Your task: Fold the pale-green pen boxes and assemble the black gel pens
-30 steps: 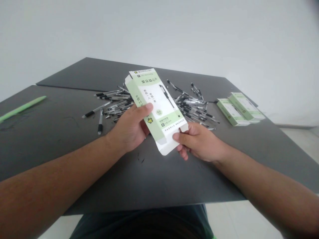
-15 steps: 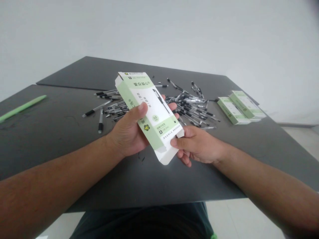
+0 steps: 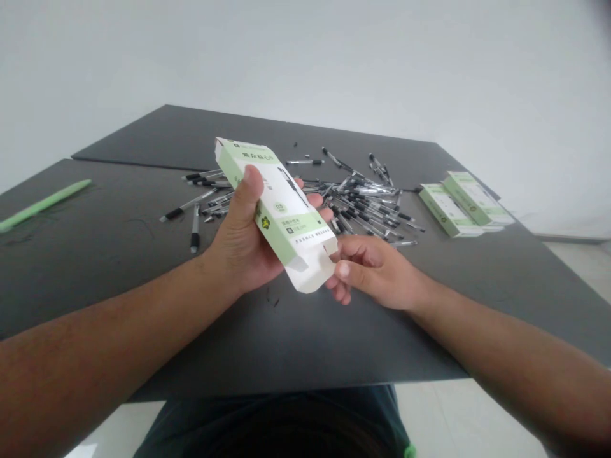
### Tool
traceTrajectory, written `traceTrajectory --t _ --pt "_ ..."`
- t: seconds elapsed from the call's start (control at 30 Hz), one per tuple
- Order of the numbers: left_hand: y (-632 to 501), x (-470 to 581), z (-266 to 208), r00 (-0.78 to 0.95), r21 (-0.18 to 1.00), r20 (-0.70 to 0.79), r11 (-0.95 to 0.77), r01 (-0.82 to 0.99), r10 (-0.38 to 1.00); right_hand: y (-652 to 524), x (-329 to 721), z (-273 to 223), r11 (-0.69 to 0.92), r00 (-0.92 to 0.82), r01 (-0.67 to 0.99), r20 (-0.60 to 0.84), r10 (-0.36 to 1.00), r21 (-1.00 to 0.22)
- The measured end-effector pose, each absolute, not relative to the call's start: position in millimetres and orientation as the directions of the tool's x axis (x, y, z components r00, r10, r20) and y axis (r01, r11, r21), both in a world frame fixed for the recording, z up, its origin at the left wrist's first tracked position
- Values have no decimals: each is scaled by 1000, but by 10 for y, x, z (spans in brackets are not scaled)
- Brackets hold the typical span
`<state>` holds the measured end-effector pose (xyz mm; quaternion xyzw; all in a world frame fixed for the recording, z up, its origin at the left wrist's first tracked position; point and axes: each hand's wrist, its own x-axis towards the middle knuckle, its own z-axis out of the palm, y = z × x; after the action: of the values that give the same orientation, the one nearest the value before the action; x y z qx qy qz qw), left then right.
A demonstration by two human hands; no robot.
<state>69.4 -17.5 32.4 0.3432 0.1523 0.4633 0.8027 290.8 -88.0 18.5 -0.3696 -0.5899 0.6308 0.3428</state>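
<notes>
A white and green cardboard pen box [image 3: 289,197] is held up at a tilt above the table. My left hand [image 3: 248,242] is wrapped round it from the left, thumb on the near edge and fingertips showing past the far side. At the box's lower end the end flap [image 3: 308,275] sticks out, unfolded. My right hand [image 3: 377,270] is at that end, its thumb and fingers pinched at the small side flap. The inside of the box is hidden.
Behind the box a loose heap of black and clear pens [image 3: 363,203] spreads over the dark table [image 3: 214,356]. Several similar pen boxes [image 3: 470,197] lie at the right. A big green pen-shaped stick [image 3: 45,205] lies at the left.
The box has moved slightly left and up, turning in my left hand. My right thumb has slid off the end flap to the box's right corner.
</notes>
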Motion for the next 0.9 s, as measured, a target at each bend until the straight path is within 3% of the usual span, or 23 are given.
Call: traceTrajectory --t 0.17,0.33,0.5,0.9 --pt "-109 686 332 472 698 31 319 -642 881 -954 2940 204 373 -262 159 326 908 -914" --pt "-116 670 318 505 697 1 361 -619 863 -962 2921 147 506 -169 300 477 862 -808" --pt "-196 695 305 510 714 -8 362 -599 860 -906 2901 113 538 -179 391 512 840 -747" --pt "-214 690 203 582 736 70 352 -579 810 -936 2760 279 404 -114 563 417 902 -721"
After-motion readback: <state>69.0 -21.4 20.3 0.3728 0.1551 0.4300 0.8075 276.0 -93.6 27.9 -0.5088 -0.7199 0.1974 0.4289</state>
